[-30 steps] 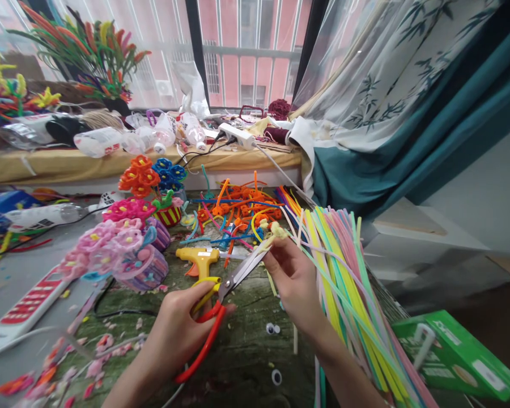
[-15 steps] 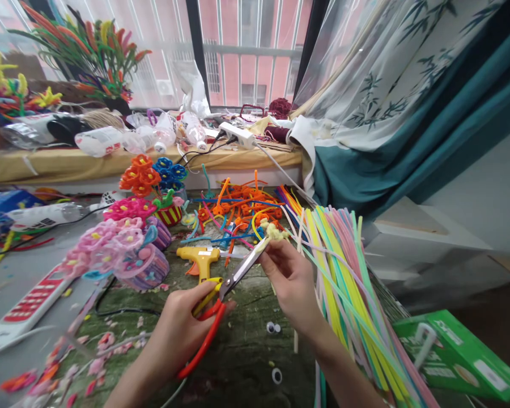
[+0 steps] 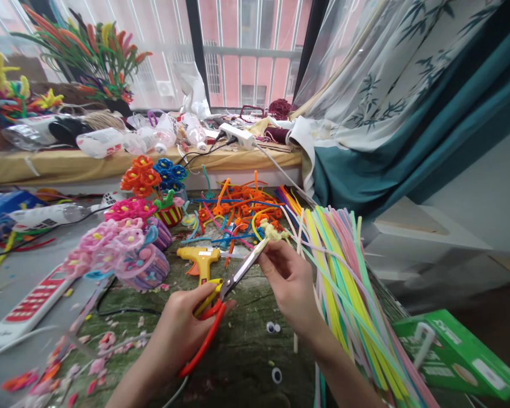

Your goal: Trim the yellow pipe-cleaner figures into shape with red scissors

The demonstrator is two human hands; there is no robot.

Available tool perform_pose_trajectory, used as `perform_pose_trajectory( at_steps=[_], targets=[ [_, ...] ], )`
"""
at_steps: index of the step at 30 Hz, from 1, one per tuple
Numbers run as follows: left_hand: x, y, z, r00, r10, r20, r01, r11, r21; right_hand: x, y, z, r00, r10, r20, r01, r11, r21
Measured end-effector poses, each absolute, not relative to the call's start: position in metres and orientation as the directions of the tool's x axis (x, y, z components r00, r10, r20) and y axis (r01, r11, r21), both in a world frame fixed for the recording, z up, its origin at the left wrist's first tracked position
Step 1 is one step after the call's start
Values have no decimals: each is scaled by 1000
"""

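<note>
My left hand [image 3: 186, 320] is closed round the handles of a pair of scissors [image 3: 242, 270] with red and yellow grips. The blades point up and right and meet a pale yellow fuzzy piece [image 3: 272, 231]. That piece is pinched between the fingertips of my right hand [image 3: 289, 277]. Just beyond the scissors lies a yellow glue gun [image 3: 200, 260]. To the right of my right hand spreads a bundle of coloured pipe cleaners [image 3: 344, 272]. Googly eyes [image 3: 276, 375] rest on the dark green tabletop [image 3: 250, 340] between my forearms.
Pipe-cleaner flower pots [image 3: 140, 266] stand at the left, near a red and white power strip [image 3: 34, 306]. Orange pieces [image 3: 242, 204] lie at the back. A green box [image 3: 454, 354] is at the lower right. Bottles [image 3: 100, 141] line the sill.
</note>
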State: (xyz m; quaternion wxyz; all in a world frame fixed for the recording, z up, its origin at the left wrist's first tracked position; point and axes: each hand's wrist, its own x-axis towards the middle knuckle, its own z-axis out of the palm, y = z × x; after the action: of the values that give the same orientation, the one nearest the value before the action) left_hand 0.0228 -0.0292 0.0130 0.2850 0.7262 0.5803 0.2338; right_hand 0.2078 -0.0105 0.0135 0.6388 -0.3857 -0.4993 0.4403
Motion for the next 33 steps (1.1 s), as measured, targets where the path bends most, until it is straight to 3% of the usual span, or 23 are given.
perform_pose_trajectory(
  at_steps=[11, 33],
  targets=[
    [24, -31, 10, 222, 975, -11, 681, -148, 717, 211, -11, 14, 115, 934, 339, -37, 345, -938],
    [17, -28, 5, 272, 961, 59, 742, -248, 622, 218, -7, 13, 62, 918, 392, 114, 384, -916]
  ],
)
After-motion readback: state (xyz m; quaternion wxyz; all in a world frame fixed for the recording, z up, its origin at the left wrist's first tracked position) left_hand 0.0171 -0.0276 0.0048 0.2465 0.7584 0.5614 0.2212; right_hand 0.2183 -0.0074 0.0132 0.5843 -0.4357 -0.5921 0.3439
